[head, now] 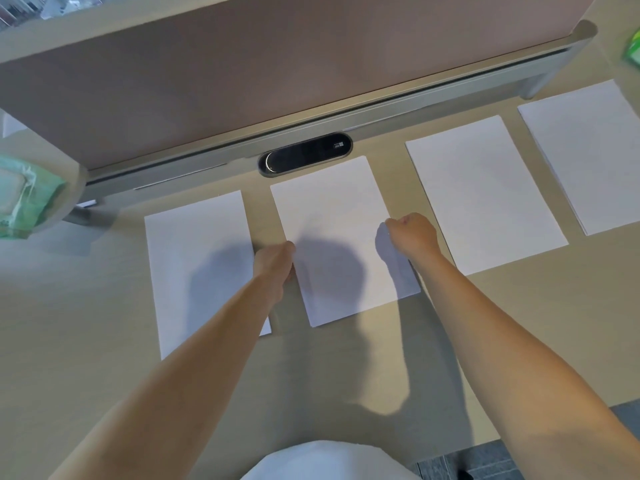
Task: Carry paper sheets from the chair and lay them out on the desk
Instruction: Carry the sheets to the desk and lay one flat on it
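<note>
Grip came from both sides at once. The right hand point(414, 233) was curled almost to a fist and pinched the right long edge of the held sheet point(332, 216), which rose slightly off the counter point(104, 341) there. The left hand point(277, 263) had its fingers folded at the opposite long edge and seemed to pinch it too, though its fingertips were hidden, so that was only a judgement.

The held sheet lay toward the counter's back edge, its top just in front of the oval cable port point(304, 154). Along that edge ran a row of paper: the left sheet point(197, 258) on one side, and the third sheet point(481, 192) and the far-right sheet point(588, 154) on the other. None of them touched.

The step looked like settling and squaring this sheet in the row. Doing it well called for lowering both edges together, matching its tilt to its neighbours and keeping the gaps even. Both pinches would then need to open upward rather than sideways, since thin paper drags with the fingers. The left forearm crossed over the left sheet's near corner, so it needed to lift clear rather than sweep across. The chair was out of view.
</note>
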### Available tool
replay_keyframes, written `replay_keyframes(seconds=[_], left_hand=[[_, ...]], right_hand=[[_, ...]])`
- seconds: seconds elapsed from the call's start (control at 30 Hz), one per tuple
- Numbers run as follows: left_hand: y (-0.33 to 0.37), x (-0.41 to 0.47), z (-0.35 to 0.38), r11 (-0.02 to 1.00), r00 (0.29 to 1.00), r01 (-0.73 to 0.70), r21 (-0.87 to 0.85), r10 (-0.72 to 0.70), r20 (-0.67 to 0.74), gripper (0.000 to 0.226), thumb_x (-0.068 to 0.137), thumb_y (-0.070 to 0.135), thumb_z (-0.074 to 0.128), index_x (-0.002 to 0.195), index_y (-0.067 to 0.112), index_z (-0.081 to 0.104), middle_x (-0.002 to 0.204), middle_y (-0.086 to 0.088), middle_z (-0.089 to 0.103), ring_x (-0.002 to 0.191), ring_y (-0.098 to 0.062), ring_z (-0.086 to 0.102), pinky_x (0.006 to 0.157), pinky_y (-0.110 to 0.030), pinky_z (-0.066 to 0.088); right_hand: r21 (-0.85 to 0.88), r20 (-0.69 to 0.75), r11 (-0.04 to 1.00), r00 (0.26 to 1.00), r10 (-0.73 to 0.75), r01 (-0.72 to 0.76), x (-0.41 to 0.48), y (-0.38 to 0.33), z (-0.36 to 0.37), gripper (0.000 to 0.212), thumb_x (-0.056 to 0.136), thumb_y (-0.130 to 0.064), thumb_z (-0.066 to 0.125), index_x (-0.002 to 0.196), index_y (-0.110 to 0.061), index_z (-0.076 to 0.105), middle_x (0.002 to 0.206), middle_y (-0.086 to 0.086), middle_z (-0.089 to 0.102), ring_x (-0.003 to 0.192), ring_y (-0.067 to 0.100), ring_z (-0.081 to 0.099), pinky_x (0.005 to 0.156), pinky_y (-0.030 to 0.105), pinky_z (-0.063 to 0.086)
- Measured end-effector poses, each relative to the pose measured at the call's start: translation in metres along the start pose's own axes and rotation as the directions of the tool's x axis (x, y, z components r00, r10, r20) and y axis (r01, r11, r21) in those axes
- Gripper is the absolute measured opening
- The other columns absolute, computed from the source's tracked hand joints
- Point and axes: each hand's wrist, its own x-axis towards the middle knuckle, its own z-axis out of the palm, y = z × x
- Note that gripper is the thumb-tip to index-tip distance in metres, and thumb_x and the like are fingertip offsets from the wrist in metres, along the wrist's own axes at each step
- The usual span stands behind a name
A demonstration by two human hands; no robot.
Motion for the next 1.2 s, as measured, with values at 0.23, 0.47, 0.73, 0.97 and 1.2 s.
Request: replay_keyframes(seconds=[0.23, 0.47, 0.73, 0.97, 1.2], left_hand=[[-0.04, -0.016, -0.007, 0.995, 0.996, 0.069, 0.074, -0.073, 0.049, 0.012, 0.074, 0.013, 0.06, 0.064, 0.014, 0.053, 0.058, -0.002, 0.05, 0.052, -0.019, 0.045, 0.066, -0.031, 0.048], [-0.051, -0.023, -0.006, 0.997, 0.993, 0.069, 0.023, -0.071, 0.092, 0.021, 0.081, 0.012, 0.055, 0.098, 0.005, 0.065, 0.092, -0.01, 0.065, 0.078, -0.023, 0.063, 0.083, -0.034, 0.058], [-0.059, -0.04, -0.011, 0.999, 0.992, 0.033, -0.024, -0.029, 0.122, 0.014, 0.08, 0.01, 0.057, 0.069, 0.015, 0.049, 0.062, -0.002, 0.046, 0.053, -0.017, 0.041, 0.062, -0.03, 0.041], [-0.065, -0.05, -0.016, 0.967, 0.98, 0.126, -0.22, -0.087, 0.181, 0.008, 0.085, 0.018, 0.055, 0.08, 0.015, 0.05, 0.081, -0.009, 0.056, 0.075, -0.026, 0.053, 0.081, -0.036, 0.052], [-0.066, -0.049, -0.019, 0.973, 0.982, 0.095, -0.211, -0.056, 0.183, 0.013, 0.087, 0.022, 0.056, 0.092, 0.011, 0.054, 0.094, -0.011, 0.058, 0.083, -0.026, 0.057, 0.08, -0.032, 0.051]], right_hand=[[-0.033, -0.046, 0.999, 0.999, 0.017, -0.019, -0.026, 0.03, -0.004, 0.035, 0.094, -0.024, 0.049, 0.062, -0.013, 0.037, 0.064, 0.002, 0.041, 0.061, 0.022, 0.043, 0.054, 0.029, 0.033], [0.04, 0.029, 0.995, 0.996, 0.087, -0.088, -0.039, 0.027, -0.002, 0.028, 0.096, -0.031, 0.051, 0.086, -0.005, 0.057, 0.086, 0.005, 0.057, 0.084, 0.027, 0.055, 0.07, 0.03, 0.039], [0.083, -0.018, 0.996, 0.999, -0.04, 0.041, -0.053, 0.054, -0.008, 0.037, 0.095, -0.029, 0.051, 0.066, -0.014, 0.033, 0.065, 0.002, 0.034, 0.066, 0.023, 0.037, 0.057, 0.031, 0.029], [0.08, 0.032, 0.995, 0.997, -0.068, 0.066, -0.066, 0.053, -0.008, 0.049, 0.096, -0.029, 0.054, 0.123, 0.012, 0.053, 0.125, 0.028, 0.057, 0.114, 0.043, 0.055, 0.1, 0.053, 0.046], [0.182, 0.107, 0.983, 0.994, -0.014, -0.006, -0.068, 0.057, -0.013, 0.037, 0.098, -0.032, 0.055, 0.119, -0.002, 0.064, 0.127, 0.014, 0.063, 0.115, 0.029, 0.059, 0.096, 0.038, 0.047]])
